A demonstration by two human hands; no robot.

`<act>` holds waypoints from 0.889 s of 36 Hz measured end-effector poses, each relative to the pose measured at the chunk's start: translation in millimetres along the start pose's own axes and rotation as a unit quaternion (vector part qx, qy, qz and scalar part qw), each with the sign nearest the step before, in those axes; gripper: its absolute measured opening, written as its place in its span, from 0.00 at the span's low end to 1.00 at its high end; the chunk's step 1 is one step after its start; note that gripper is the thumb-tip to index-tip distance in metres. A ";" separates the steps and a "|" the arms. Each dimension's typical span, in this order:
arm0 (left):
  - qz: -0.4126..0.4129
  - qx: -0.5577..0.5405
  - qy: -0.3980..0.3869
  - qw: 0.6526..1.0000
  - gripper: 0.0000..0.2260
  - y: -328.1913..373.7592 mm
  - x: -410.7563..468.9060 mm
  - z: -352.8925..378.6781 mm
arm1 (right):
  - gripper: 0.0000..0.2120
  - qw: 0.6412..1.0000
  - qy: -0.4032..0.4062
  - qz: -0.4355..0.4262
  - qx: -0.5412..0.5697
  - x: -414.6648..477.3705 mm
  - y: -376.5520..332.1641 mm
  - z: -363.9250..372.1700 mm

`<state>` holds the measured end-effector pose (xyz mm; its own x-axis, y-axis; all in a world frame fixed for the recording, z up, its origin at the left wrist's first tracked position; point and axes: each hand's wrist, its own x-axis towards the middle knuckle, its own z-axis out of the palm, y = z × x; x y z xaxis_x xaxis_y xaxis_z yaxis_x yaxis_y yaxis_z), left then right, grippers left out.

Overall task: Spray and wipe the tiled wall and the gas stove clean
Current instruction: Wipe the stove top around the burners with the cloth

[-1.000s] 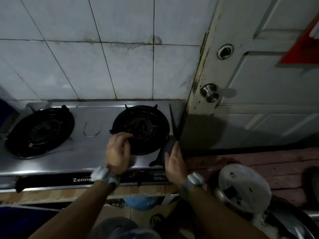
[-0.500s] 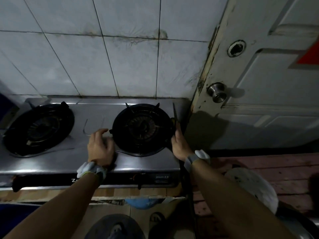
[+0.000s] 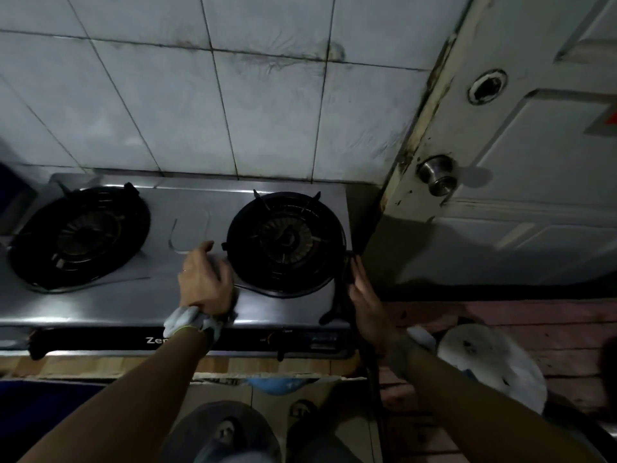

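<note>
- Left grip (image 3: 205, 279): palm down on the bare steel of the gas stove (image 3: 100, 305), fingers relaxed and reaching forward, holding nothing that I can see. It sits just beside the left rim of the right burner (image 3: 283, 242).
- Right grip (image 3: 365, 297): fingers laid straight along the stove's right edge, against a dark piece (image 3: 337, 309) that stands there. Too dim to tell whether my thumb hooks it, so I cannot tell if this grip holds anything.
- White wrap (image 3: 190, 322) bunched at my left wrist.
- The stove lies directly under and between both grips, on the table (image 3: 100, 364); the left burner (image 3: 80, 235) is well apart to my left.
- The tiled wall (image 3: 267, 121) rises straight behind the stove, out beyond my fingertips. Dark streaks run along its grout lines and near the door (image 3: 534, 212) frame.
- Progress, my judgement: early. No spray bottle or cloth in view, no wet sheen or foam on tiles or steel. Wall grime is in place; the stove top shows smears.
- Left to do: spray and wipe the wall, then the stove.
</note>
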<state>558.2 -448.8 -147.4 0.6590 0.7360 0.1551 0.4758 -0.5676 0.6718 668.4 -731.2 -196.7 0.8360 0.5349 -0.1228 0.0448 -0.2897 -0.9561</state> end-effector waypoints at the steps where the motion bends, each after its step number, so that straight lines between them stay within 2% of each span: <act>1: -0.004 0.011 -0.003 1.000 0.23 -0.4 1.3 0.0 | 0.24 1.000 0.011 0.023 0.000 15.2 -0.3 -0.5; 5: -0.003 0.030 -0.010 0.999 0.22 -0.1 4.1 2.3 | 0.22 0.995 0.012 0.101 -0.010 70.3 -9.4 -12.1; 8: 0.010 0.034 -0.005 0.999 0.20 -0.9 3.0 4.5 | 0.22 0.991 0.007 0.112 0.069 104.2 -21.8 -18.6; 11: 0.010 0.035 0.003 0.999 0.19 -0.7 4.0 6.9 | 0.23 0.983 0.018 0.153 0.098 140.9 -32.7 -24.0; 15: 0.011 0.035 0.010 0.999 0.20 -4.0 5.0 9.0 | 0.24 0.990 -0.007 0.126 -0.057 189.9 -35.0 -34.8; 17: 0.014 0.032 0.012 0.999 0.21 -5.6 5.8 9.9 | 0.23 0.990 -0.032 0.098 -0.091 203.9 -40.5 -37.5; 20: 0.013 0.031 0.007 0.999 0.21 -7.9 8.2 10.3 | 0.23 0.986 -0.023 0.100 -0.131 215.2 -51.6 -39.3; 23: 0.010 0.032 0.007 0.999 0.20 -9.3 8.6 10.3 | 0.24 0.985 -0.021 0.111 -0.128 208.4 -57.7 -36.4; 27: 0.005 0.028 -0.005 1.000 0.20 -6.1 6.0 7.9 | 0.29 0.988 -0.014 0.152 -0.035 171.8 -50.5 -35.0; 32: 0.000 0.030 -0.011 0.999 0.22 0.7 6.2 3.6 | 0.29 0.994 -0.071 0.087 -0.009 108.5 -38.2 -33.0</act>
<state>564.7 -446.0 -148.6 0.6718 0.7277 0.1383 0.5091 -0.5892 0.6274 775.5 -688.2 -164.7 0.7464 0.5816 -0.3235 -0.0831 -0.4009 -0.9123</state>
